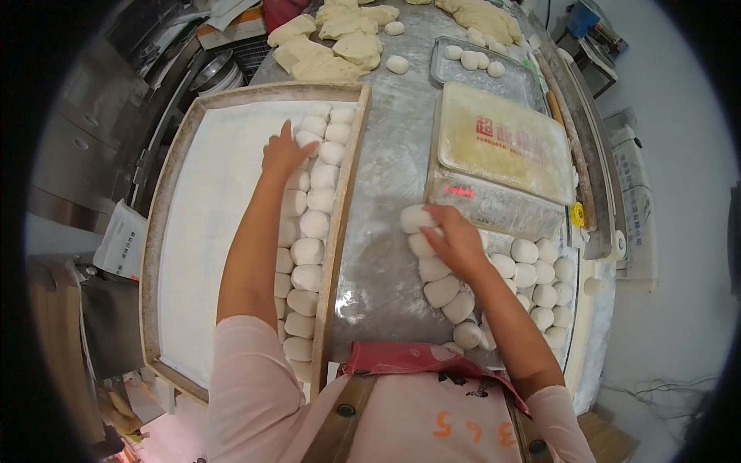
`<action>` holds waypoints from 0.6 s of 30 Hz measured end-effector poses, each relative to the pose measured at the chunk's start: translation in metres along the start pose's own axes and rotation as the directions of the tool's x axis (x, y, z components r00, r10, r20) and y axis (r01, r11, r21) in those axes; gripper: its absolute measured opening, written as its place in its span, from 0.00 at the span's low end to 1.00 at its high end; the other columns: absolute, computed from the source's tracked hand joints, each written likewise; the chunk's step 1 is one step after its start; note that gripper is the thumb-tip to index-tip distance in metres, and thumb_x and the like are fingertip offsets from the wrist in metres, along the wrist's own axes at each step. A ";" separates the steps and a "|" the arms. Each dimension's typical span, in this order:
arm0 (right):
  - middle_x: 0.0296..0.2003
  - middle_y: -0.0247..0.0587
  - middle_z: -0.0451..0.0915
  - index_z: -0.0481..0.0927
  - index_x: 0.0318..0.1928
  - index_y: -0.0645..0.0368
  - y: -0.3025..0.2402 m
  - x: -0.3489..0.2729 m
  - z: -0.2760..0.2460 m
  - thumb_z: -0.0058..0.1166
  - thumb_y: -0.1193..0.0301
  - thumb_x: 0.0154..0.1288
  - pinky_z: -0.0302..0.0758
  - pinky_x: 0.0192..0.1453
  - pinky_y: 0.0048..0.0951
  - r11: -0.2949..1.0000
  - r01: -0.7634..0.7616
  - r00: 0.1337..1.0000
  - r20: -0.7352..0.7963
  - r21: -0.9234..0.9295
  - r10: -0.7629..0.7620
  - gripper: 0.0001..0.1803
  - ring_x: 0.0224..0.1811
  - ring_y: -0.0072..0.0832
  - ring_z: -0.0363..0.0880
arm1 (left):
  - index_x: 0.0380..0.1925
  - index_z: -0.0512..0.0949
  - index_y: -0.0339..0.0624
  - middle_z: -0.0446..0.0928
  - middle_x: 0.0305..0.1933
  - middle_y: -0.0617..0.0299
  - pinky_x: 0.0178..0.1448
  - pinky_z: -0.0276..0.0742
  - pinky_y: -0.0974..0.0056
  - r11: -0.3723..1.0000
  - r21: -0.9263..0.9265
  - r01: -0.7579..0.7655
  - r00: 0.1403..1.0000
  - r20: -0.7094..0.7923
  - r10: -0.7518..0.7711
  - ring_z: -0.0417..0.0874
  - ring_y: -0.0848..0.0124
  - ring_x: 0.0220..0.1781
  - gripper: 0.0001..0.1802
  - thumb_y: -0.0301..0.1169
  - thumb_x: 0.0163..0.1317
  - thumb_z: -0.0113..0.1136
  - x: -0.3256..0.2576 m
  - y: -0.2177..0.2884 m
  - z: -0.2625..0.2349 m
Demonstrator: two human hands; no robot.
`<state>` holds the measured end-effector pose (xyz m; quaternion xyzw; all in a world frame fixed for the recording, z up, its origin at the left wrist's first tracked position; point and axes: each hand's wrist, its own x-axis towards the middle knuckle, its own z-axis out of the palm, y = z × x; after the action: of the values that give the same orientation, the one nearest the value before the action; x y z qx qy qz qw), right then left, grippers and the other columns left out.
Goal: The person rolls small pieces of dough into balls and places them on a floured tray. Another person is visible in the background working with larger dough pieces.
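Remotely, I see left hand (286, 156) spread at dough rows (314, 224), hold unclear, tray (344, 216) wall likely bracing them; right of tray, right hand (461, 245) half-curled round dough piece (415, 218).

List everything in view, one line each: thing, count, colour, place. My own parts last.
Metal table: one, grey, centre
Wooden tray: one, light brown, left
Tray dough balls: many, partly hidden, white, along tray's right side
Table dough balls: many, partly hidden, white, right
Dough lumps: several, pale yellow, far end
Shallow pan: one, grey, far right
Pan dough balls: at least four, white, in pan
Scale: one, metallic with yellowish top, right
Clothing: count unclear, mostly pink, bottom
Left hand: one, bare, at tray dough balls
Right hand: one, bare, at table dough balls
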<state>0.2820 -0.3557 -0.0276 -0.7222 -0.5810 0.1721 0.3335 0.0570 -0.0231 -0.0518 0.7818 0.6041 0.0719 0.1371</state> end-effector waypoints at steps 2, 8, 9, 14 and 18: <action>0.52 0.51 0.77 0.75 0.57 0.56 0.007 -0.001 0.019 0.59 0.70 0.62 0.74 0.57 0.43 0.974 -0.121 0.991 0.041 -0.193 0.131 0.22 0.53 0.53 0.76 | 0.70 0.64 0.45 0.72 0.61 0.39 0.62 0.74 0.50 0.997 -0.037 -0.073 0.997 -0.003 0.073 0.76 0.45 0.60 0.46 0.55 0.56 0.67 -0.021 -0.016 0.008; 0.54 0.51 0.76 0.75 0.56 0.60 0.034 -0.090 -0.073 0.61 0.74 0.59 0.72 0.60 0.39 0.977 -0.113 0.958 -0.282 -0.181 0.058 0.23 0.55 0.48 0.75 | 0.64 0.70 0.37 0.74 0.58 0.39 0.59 0.75 0.53 0.789 -0.602 -0.122 0.962 0.124 0.243 0.77 0.50 0.57 0.37 0.39 0.56 0.71 -0.040 -0.064 0.033; 0.54 0.50 0.76 0.74 0.56 0.61 0.055 -0.122 -0.093 0.61 0.75 0.58 0.72 0.61 0.38 0.967 -0.224 0.920 -0.353 -0.119 0.169 0.24 0.55 0.46 0.76 | 0.63 0.71 0.37 0.74 0.57 0.39 0.59 0.75 0.54 0.660 -0.751 -0.024 0.961 0.164 0.222 0.77 0.50 0.56 0.36 0.37 0.56 0.72 -0.049 -0.060 0.020; 0.60 0.54 0.73 0.70 0.64 0.64 0.142 -0.361 -0.203 0.64 0.65 0.63 0.65 0.69 0.43 0.530 -0.738 0.614 -0.741 -0.417 0.272 0.32 0.64 0.47 0.70 | 0.62 0.71 0.39 0.74 0.58 0.46 0.64 0.72 0.56 0.789 -0.284 -0.545 0.837 -0.236 0.493 0.76 0.53 0.58 0.32 0.29 0.57 0.70 -0.071 -0.040 -0.012; 0.57 0.47 0.74 0.64 0.69 0.62 0.191 -0.647 -0.233 0.64 0.51 0.63 0.79 0.47 0.38 0.220 -0.966 0.071 -0.680 0.135 0.730 0.42 0.45 0.40 0.80 | 0.60 0.74 0.43 0.74 0.62 0.52 0.70 0.66 0.55 0.457 -0.330 -0.826 0.515 -0.113 0.850 0.71 0.53 0.65 0.35 0.24 0.48 0.72 -0.129 0.069 -0.008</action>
<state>0.3964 -1.0585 -0.0805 -0.9760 0.0980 -0.0200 0.1932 0.0850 -0.1626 -0.0164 0.9420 0.1138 0.2074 0.2379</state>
